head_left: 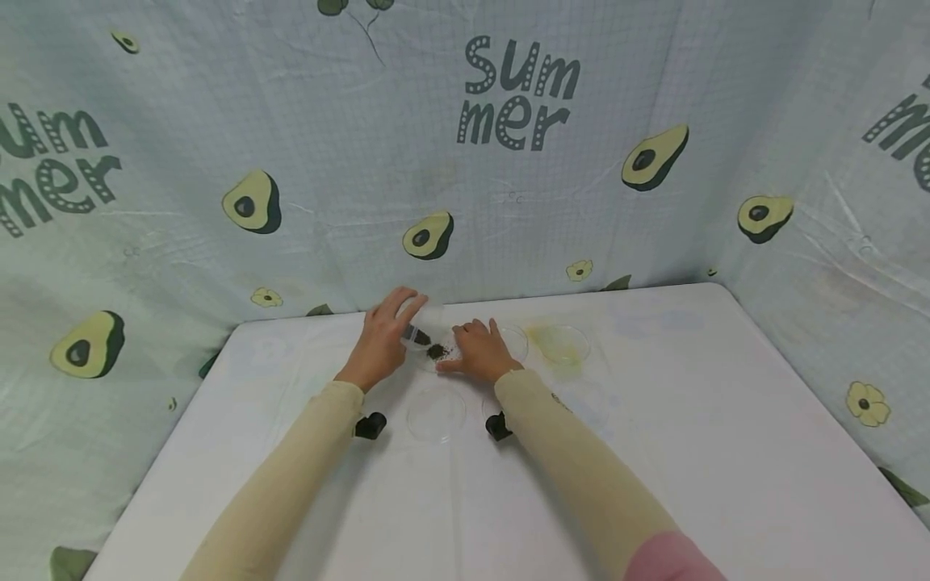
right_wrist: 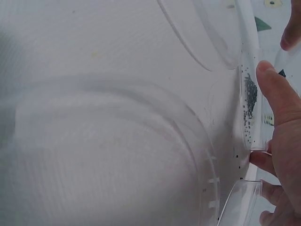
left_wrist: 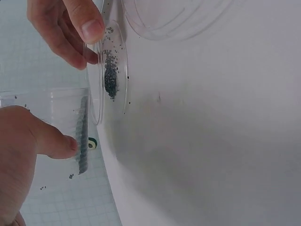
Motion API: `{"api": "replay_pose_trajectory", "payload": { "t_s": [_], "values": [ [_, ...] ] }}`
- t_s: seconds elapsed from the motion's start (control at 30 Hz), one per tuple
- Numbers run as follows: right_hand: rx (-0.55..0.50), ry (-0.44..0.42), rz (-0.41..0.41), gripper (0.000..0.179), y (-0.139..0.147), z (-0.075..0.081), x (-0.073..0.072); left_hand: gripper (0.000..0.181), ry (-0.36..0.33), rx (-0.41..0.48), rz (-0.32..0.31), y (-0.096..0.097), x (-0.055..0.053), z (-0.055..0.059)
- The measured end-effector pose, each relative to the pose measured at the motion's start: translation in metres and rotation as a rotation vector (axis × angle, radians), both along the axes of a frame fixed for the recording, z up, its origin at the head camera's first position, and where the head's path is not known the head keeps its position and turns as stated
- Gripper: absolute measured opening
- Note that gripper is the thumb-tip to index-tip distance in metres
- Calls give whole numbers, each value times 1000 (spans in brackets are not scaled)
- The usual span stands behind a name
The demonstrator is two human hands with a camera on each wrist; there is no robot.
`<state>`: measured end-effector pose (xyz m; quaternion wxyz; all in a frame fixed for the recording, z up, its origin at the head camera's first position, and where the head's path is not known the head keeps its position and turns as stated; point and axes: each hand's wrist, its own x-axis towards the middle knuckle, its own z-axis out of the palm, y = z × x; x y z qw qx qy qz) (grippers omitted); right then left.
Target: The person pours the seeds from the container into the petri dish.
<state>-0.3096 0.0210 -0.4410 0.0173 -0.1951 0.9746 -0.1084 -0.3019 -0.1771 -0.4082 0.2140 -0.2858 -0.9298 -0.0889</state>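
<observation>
My left hand [head_left: 381, 343] grips a clear plastic cup [left_wrist: 54, 106] tipped on its side, with dark grains [left_wrist: 82, 136] gathered along its inside near the thumb. Beside it, a clear petri dish [left_wrist: 123, 101] holds a small heap of similar dark grains [head_left: 436, 352]. My right hand [head_left: 481, 351] holds this dish at its edge, the thumb [right_wrist: 273, 82] over the rim and other fingers low at the side. A few stray grains [right_wrist: 237, 162] lie on the table next to the dish.
Other clear dishes stand close by: one in front [head_left: 436, 413], one right of my right hand [head_left: 517, 343], and one farther right with a yellowish tint [head_left: 563, 345]. Another is partly hidden by my right forearm. A patterned curtain [head_left: 349, 266] hangs behind the white table [head_left: 697, 420].
</observation>
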Motion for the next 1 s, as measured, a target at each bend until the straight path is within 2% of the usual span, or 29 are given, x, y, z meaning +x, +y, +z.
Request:
{"api": "replay_pose_trajectory", "payload": {
  "t_s": [0.43, 0.6, 0.77, 1.0],
  "values": [
    [35, 35, 12, 83, 0, -1, 2, 90, 23, 167, 54, -14, 0, -5],
    [43, 31, 18, 83, 0, -1, 3, 91, -4, 216, 93, -20, -1, -8],
    [51, 21, 20, 83, 0, -2, 2, 91, -86, 269, 141, -24, 1, -7],
    [64, -3, 14, 82, -2, -2, -2, 96, -246, 382, 258, -28, 9, -4]
  ]
}}
